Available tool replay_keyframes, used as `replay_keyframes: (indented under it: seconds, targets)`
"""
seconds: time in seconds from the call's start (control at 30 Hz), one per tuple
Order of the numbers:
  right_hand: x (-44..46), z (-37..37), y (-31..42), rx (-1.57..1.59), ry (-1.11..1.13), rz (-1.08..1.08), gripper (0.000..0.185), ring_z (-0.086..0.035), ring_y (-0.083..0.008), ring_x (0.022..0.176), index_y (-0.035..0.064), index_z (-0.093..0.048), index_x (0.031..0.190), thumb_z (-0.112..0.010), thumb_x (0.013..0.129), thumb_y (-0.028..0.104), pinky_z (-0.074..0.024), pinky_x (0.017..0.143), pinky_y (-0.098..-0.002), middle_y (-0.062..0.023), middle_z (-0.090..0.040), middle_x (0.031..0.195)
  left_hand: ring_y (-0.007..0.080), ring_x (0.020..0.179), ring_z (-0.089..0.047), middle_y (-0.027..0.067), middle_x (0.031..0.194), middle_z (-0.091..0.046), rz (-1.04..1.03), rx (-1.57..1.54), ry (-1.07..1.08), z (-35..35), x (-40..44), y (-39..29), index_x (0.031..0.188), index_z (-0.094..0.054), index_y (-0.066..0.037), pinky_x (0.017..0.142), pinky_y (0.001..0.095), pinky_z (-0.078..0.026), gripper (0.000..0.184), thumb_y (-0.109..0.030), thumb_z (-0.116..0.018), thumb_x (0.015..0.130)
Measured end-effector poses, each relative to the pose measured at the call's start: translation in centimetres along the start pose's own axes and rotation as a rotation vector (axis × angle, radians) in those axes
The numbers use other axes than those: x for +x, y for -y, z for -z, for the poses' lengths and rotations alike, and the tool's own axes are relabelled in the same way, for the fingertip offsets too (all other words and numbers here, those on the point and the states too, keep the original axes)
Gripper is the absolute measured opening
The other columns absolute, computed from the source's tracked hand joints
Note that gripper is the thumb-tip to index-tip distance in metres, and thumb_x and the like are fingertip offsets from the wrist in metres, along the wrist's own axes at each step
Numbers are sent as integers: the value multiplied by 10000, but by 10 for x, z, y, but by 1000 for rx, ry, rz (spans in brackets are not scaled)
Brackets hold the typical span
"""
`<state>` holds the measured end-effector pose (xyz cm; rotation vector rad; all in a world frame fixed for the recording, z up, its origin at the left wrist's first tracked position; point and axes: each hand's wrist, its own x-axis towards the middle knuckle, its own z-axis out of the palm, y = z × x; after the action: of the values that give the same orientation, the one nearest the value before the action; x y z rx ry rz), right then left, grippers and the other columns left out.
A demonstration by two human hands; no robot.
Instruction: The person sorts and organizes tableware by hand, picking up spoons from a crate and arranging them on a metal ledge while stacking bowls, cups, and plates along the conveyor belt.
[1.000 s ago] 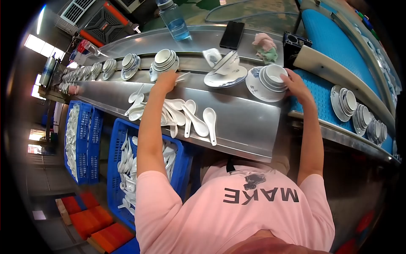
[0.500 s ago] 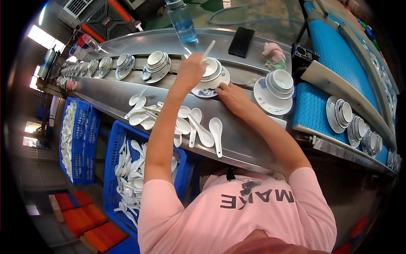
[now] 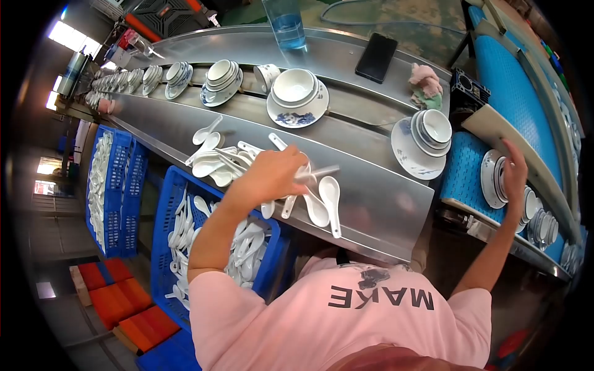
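Observation:
My left hand (image 3: 278, 176) is over the loose white soup spoons (image 3: 213, 162) on the steel counter, fingers closed on a motion-blurred spoon (image 3: 322, 172). Over on the blue belt, my right hand (image 3: 515, 176) lies against a stack of bowls on a plate (image 3: 490, 179), fingers extended along it and partly covering it. Behind the left hand, a patterned plate with nested bowls (image 3: 294, 89) stands on the conveyor track beside a small cup (image 3: 266, 77). Another bowl-and-plate stack (image 3: 427, 137) sits tilted near the counter's right end.
Blue crates (image 3: 162, 247) full of spoons stand below the counter at left. More dish sets (image 3: 178, 80) line the track. Along the back rest a water bottle (image 3: 286, 28), a phone (image 3: 376, 57) and a crumpled cloth (image 3: 426, 83). A pale board (image 3: 504, 133) crosses the belt.
My left hand has come from the nearer bowl stack down to the spoons. My right hand has left that stack's plate and reached right to the belt. The view has shifted slightly.

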<state>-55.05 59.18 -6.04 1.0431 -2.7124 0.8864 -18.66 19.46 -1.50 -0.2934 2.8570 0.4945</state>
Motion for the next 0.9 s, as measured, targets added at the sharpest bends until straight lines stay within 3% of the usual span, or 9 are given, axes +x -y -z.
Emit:
replay_keyframes:
  seconds: [0.03,0.1,0.27,0.37,0.5,0.67,0.77,0.8,0.9]
  targets:
    - [-6,10,-35,-88,12,36,389,-537,-220,1019,35,-538,1144,-458,765,-3,-390,902,-317,-117,-550,1151,285,773,-583,94,959,-575,-69,-18,22,7,-3,3,1018,-552,-101,701,372,-466,379,-261,-675,696]
    - [-22,25,-32,1,83,-220,413,-537,-235,1019,20,-531,1147,-459,740,31,-372,922,-320,-126,-550,1150,280,875,-593,107,1007,-610,326,-208,127,46,18,4,1028,-600,-108,763,356,-453,482,-405,-694,659]
    - [-19,32,-19,120,300,-452,526,-504,-305,1062,17,-483,1190,-497,673,112,-362,928,-340,-167,-529,1158,284,711,-607,144,773,-632,674,77,-697,0,122,213,864,-642,-49,674,370,-460,337,-352,-637,718]
    - [-19,18,-27,-136,229,-316,563,-480,-322,1081,29,-460,1205,-521,659,155,-348,933,-354,-182,-509,1164,303,703,-606,153,737,-631,638,-910,-815,-33,146,283,857,-647,-32,668,387,-454,345,-346,-612,720]
    - [-7,8,-14,-84,296,-332,555,-458,-337,1093,29,-471,1168,-535,636,175,-334,940,-356,-201,-490,1162,322,674,-595,155,715,-623,612,-101,-828,8,131,231,803,-650,-55,622,406,-440,262,-301,-595,735]
    - [5,1,-18,166,368,-308,450,-549,-183,864,5,-552,1053,-528,617,116,-410,802,-278,-81,-584,901,333,796,-560,153,761,-609,274,142,-689,24,98,164,851,-632,-46,691,418,-433,191,-207,-608,750]
    - [0,-5,-6,362,329,-416,464,-545,-166,865,11,-552,1068,-527,616,111,-411,803,-276,-60,-581,923,318,810,-556,138,838,-602,-68,184,-999,2,91,167,837,-626,-33,724,397,-437,208,-207,-647,724]
    - [-4,-9,-7,445,322,-404,457,-544,-152,873,10,-550,1078,-533,632,106,-414,800,-271,-47,-582,944,303,790,-561,133,855,-592,-28,302,-1026,5,85,155,832,-622,-34,707,384,-445,232,-227,-660,710]
    - [-19,-37,-6,757,140,-424,423,-553,-143,892,8,-531,1124,-521,703,52,-426,815,-268,-53,-582,994,253,775,-578,118,819,-607,306,-171,-551,-4,63,100,837,-617,-31,713,341,-454,224,-198,-680,702]
